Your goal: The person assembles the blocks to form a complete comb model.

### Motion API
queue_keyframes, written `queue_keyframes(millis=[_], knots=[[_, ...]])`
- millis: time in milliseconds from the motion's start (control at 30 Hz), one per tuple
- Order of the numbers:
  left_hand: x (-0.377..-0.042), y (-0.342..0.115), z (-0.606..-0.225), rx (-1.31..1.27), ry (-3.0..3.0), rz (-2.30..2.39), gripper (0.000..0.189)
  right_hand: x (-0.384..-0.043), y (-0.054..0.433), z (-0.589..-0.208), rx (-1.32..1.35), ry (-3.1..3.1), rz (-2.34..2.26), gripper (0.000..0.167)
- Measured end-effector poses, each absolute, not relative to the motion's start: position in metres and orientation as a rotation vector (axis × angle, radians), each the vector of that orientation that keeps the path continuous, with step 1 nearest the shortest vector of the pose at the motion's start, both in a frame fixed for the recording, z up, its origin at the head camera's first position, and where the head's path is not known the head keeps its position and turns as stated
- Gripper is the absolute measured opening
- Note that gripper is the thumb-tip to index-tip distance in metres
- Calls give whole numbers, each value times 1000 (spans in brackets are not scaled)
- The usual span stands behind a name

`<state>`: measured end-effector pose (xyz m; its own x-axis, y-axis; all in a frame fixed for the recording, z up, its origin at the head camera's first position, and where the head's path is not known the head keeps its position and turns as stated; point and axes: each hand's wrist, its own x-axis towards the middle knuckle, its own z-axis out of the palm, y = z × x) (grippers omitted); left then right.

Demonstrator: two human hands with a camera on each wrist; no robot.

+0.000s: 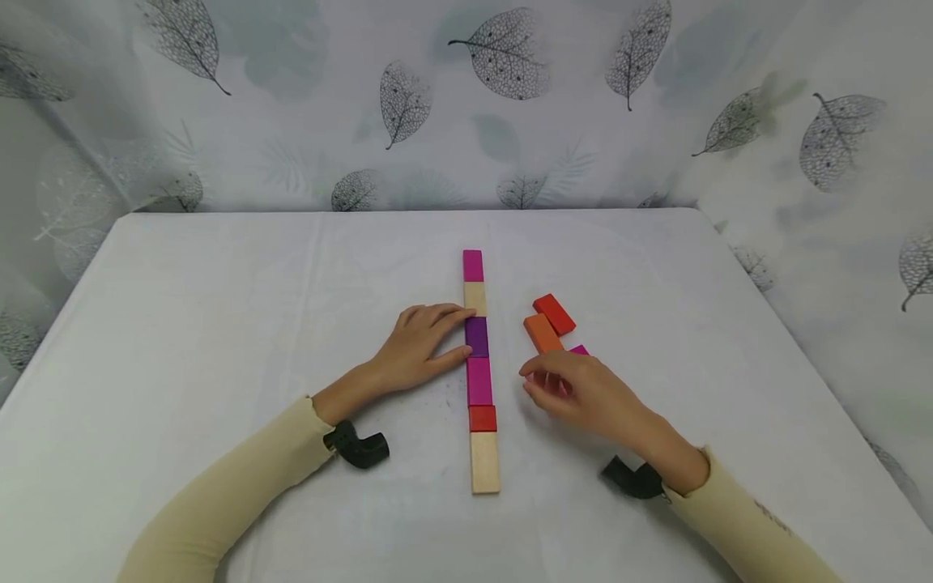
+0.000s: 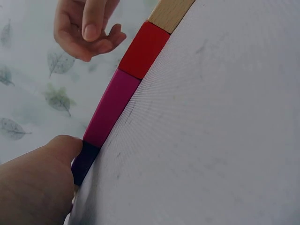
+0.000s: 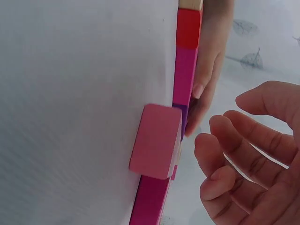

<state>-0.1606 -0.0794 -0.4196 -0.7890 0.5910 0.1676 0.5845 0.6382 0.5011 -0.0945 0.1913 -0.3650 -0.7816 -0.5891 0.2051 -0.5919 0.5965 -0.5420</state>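
A straight row of flat wooden blocks lies on the white table. Its purple block (image 1: 477, 337) is touched along the left edge by my left hand (image 1: 419, 348), whose thumb and a fingertip extend to it. Above the loose blocks hovers my right hand (image 1: 594, 397), its fingers loosely bent with nothing between them. Partly behind that hand lie an orange block (image 1: 543, 332) and a magenta block (image 1: 579, 351); a red block (image 1: 555, 314) is just beyond. In the right wrist view a pink block (image 3: 156, 140) is apart from the fingers.
In the row, a magenta block (image 1: 472, 265) and a plain wood block (image 1: 475, 298) lie beyond the purple one. Nearer are another magenta block (image 1: 479, 381), a red block (image 1: 483, 419) and a longer plain wood block (image 1: 484, 462). A leaf-patterned cloth (image 1: 291, 138) hangs behind the table.
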Motion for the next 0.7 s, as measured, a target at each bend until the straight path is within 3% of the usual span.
queue_keyframes(millis=[700], knots=[[-160, -80, -420, 1025, 2825, 873, 57, -129, 203, -369, 852, -2831, 932, 17]])
